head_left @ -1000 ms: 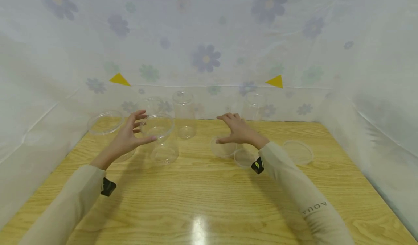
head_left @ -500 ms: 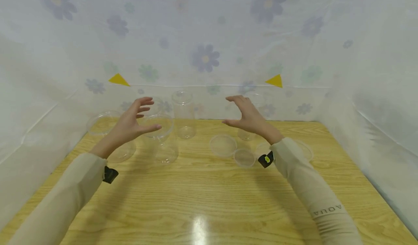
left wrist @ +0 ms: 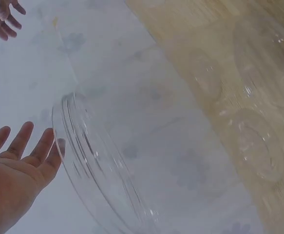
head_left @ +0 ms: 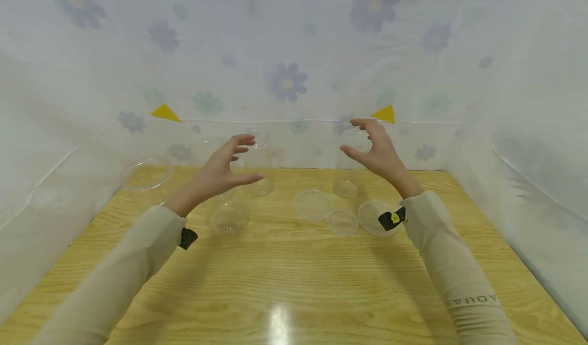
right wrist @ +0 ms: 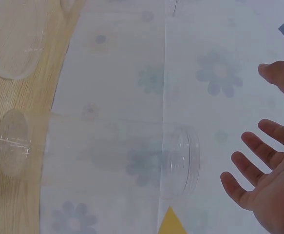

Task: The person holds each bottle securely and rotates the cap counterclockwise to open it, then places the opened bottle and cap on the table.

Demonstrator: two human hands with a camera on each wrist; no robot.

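My left hand (head_left: 244,159) hovers open with spread fingers above a short clear jar (head_left: 229,215) and in front of a tall clear jar (head_left: 260,182) at the back. It holds nothing. In the left wrist view the left hand (left wrist: 22,161) is beside a wide jar rim (left wrist: 95,175) without touching it. Over on the right, my right hand (head_left: 353,137) is raised and open, its fingers curved beside the mouth of another tall clear jar (head_left: 346,187). In the right wrist view the right hand (right wrist: 266,183) is apart from that jar's mouth (right wrist: 183,161).
A wide clear jar (head_left: 146,173) stands at the left edge of the wooden table (head_left: 294,284). Three clear lids (head_left: 313,204) (head_left: 342,222) (head_left: 369,217) lie right of centre. White flowered sheeting (head_left: 294,69) walls in the back and both sides.
Both hands have risen from table height. The left hand left the short jar's rim and moved right. The right hand lifted off the lids and moved back toward the right tall jar.
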